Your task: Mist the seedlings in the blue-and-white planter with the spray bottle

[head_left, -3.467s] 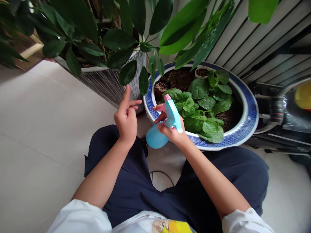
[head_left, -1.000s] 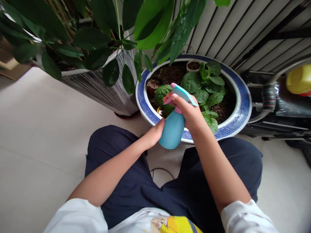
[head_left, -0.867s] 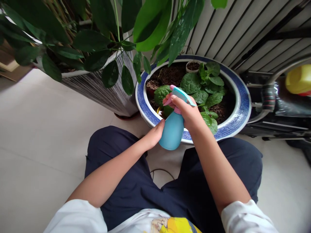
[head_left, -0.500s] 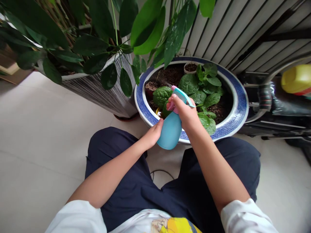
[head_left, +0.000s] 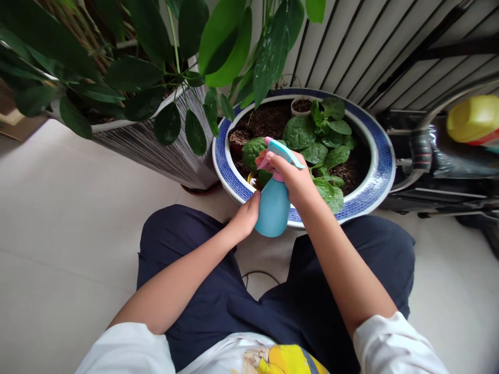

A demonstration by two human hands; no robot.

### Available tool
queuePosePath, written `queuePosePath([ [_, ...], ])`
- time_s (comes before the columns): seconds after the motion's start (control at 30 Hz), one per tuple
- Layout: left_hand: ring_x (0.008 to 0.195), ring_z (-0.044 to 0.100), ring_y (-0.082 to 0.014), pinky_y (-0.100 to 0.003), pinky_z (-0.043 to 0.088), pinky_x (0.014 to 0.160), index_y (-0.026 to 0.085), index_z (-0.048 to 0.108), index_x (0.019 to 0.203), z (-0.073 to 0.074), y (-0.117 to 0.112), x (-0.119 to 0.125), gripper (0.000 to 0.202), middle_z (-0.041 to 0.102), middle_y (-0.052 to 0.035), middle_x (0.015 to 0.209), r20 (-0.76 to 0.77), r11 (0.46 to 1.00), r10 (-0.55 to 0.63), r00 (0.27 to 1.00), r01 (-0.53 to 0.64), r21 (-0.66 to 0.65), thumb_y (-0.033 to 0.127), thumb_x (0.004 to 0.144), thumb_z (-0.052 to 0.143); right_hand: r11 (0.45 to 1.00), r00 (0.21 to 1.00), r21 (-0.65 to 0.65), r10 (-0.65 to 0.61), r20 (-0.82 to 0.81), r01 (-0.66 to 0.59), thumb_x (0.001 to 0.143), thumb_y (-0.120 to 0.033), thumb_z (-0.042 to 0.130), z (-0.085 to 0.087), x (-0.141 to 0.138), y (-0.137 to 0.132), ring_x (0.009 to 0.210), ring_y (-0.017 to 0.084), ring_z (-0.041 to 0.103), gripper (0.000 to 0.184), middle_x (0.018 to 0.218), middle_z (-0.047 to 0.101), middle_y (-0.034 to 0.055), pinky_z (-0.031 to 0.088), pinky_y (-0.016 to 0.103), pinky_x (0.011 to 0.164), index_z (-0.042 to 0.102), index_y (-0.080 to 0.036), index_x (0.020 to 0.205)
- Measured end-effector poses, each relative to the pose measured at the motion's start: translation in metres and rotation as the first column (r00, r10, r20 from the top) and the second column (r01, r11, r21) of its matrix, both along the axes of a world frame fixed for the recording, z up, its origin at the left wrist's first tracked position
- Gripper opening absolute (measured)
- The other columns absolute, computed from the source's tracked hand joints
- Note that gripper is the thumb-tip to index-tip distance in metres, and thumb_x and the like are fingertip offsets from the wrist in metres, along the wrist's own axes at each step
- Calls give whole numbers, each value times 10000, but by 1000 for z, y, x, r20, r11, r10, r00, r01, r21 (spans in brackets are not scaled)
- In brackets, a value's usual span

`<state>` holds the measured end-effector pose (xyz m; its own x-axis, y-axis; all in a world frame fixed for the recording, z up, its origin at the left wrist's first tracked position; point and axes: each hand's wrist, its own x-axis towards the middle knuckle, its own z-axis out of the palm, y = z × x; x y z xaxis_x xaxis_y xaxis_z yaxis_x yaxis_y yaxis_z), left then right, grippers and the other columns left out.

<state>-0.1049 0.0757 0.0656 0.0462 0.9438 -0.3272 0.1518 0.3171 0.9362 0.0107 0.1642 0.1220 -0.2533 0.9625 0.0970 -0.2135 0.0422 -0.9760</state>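
Note:
A blue spray bottle [head_left: 273, 210] with a blue and pink trigger head is tilted over the near edge of a big oval planter [head_left: 384, 171], its pink nozzle pointing away from me. My right hand [head_left: 294, 176] is wrapped round the neck, fingers at the pink trigger. Along the left side of the bottle lies my left hand [head_left: 247, 215], thumb beside the bottle's body; its other fingers are hidden, so whether it grips the bottle or the rim is unclear. Beyond the nozzle, broad green leafy plants [head_left: 300, 133] with wet-looking leaves grow in dark soil.
Large leaves of a taller plant [head_left: 134, 72] overhang from the left, out of a grey streaked pot [head_left: 156, 145]. Small pots [head_left: 301, 106] stand in the soil. At right are a curved metal frame [head_left: 421, 150] and a yellow container [head_left: 473, 119]. Slatted panelling stands behind.
The view has shifted slightly. The spray bottle stands a little more upright, its nozzle swung slightly left, and the fine mist seen near the nozzle no longer shows. Both hands stay in place around it.

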Motion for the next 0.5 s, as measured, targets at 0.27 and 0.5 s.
queuePosePath([
  [0.27,1304,530,-295,-463,421,1078,241,595,1289,-12,-2,2,721,639,-71,1336,67,996,49,997,-54,71,724,916,211,991,993,62,111,47,-114,787,-549,699,7,4,-4,1102,275,669,498,1104,728,49,549,440,949,648,-261,1191],
  [0.5,1161,600,-288,-417,489,943,251,631,1174,5,-16,6,645,714,-56,1122,39,987,118,992,-121,107,699,930,238,892,897,103,440,35,-441,721,-554,764,30,22,-9,1272,292,567,690,1345,620,51,505,455,1013,554,-308,1331],
])
